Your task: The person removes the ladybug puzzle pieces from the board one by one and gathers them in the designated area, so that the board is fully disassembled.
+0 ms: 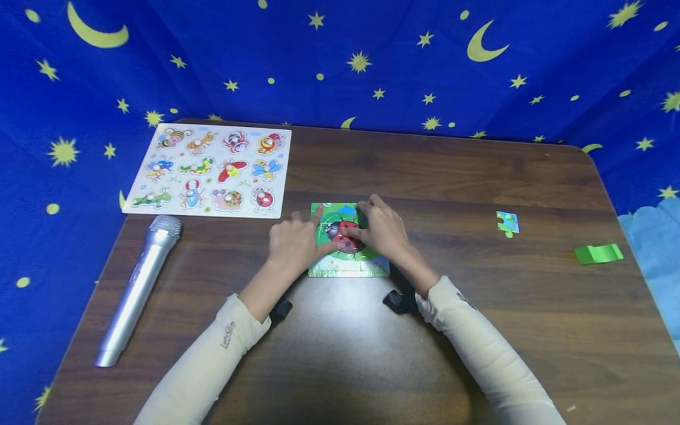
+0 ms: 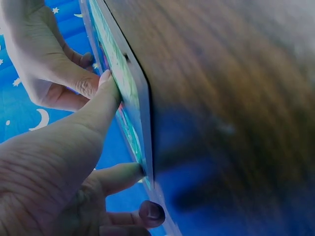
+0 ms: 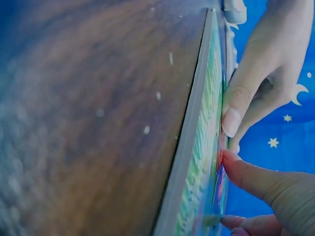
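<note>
We see the left hand [image 1: 293,243] and right hand [image 1: 386,229] touching, not gripping, the ladybug jigsaw puzzle [image 1: 350,260] on the wooden table [image 1: 478,330]. Uneven thumb pressure could, we judge, pop up pieces; one jigsaw piece [image 1: 508,224] lies well apart.

In head view, R hand [image 1: 385,230] covers the upper right pt. of ladybug puzzle [image 1: 353,260], & L hand [image 1: 294,242] hides some of its left side. L sleeve [image 1: 207,354] and R sleeve [image 1: 489,348] are cut off by btm. edge; the lettering on R sleeve is too small to read. Table [image 2: 236,78] is blurred in both wrist views, where puzzle's picture is too edge-on to tell.
</note>
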### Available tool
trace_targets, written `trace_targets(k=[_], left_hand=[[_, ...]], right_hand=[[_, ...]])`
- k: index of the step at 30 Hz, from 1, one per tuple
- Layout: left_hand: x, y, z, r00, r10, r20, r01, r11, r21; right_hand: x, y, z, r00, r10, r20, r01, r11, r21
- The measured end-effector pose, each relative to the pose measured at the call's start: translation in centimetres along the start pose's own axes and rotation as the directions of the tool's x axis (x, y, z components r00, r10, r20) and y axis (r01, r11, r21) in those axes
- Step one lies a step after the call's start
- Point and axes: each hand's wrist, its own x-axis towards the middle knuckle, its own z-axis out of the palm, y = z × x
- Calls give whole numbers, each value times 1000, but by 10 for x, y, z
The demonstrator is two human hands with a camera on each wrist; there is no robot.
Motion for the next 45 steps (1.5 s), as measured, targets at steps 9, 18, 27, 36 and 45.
trace_targets(k=[9,18,27,36,45], left_hand=[[1,1,2,1000,-6,-5,6,1000,-11],[1,2,3,1000,-4,3,4,1000,-17],[0,1,2,1000,-7,8,7,1000,-21],[0,1,2,1000,-8,2,8,1000,-11],[0,-1,2,1000,-2,-17,1,999,-33]], right_hand=[[-7,-5,6,990,-76,-119,58,987,-151],[-6,-5,10,997,5,-81,-12,996,-86],[-4,-10,16,991,45,-127,-52,997,-52],[-2,-12,17,980,68,-186,-72,997,-14],[3,-10,12,981,100,-167,-90,993,71]])
